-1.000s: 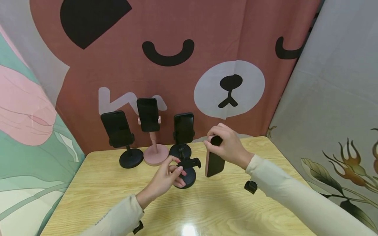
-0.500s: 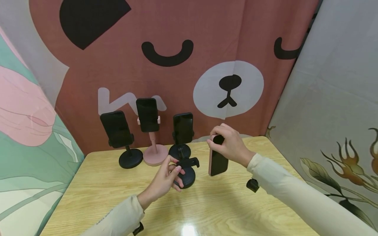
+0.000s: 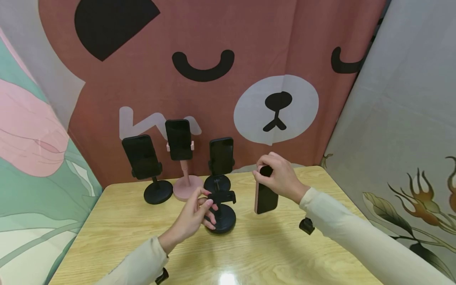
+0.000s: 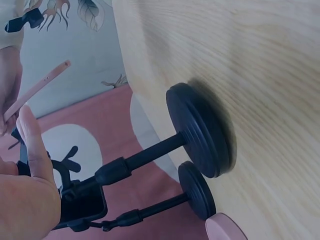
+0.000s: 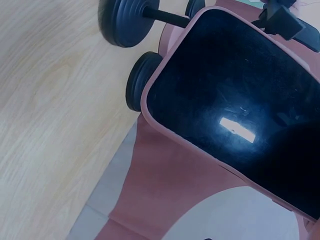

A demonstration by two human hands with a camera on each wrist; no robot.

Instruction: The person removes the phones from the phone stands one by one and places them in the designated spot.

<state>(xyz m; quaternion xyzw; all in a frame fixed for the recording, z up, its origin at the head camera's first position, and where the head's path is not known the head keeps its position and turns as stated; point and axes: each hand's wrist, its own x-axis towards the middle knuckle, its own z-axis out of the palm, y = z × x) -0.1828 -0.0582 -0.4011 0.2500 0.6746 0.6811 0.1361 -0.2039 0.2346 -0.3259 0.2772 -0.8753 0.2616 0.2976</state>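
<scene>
My left hand [image 3: 192, 217] pinches the left end of the black clamp on a phone stand [image 3: 223, 221], its fingers curled at the holder. In the left wrist view this stand's round base [image 4: 197, 130] is near the wood surface; whether it fully touches is hard to tell. To its right, my right hand [image 3: 279, 174] grips the top of a phone [image 3: 266, 200] in a pink case, which hangs upright with its dark screen showing. The right wrist view shows that phone's screen [image 5: 235, 100] large and close, while most of the right hand is out of that view.
Behind stand a black phone stand [image 3: 158, 192] with a phone [image 3: 141, 156], a pink stand [image 3: 187, 187] with a phone [image 3: 179, 139], and another black stand [image 3: 222, 183] with a phone [image 3: 221, 155]. All are on a wooden table [image 3: 117, 229], before a bear-print curtain [image 3: 142, 87].
My left hand and the clamp have shifted slightly left, and more of the stand's base shows. My right hand has carried the pink-cased phone a little to the right.
</scene>
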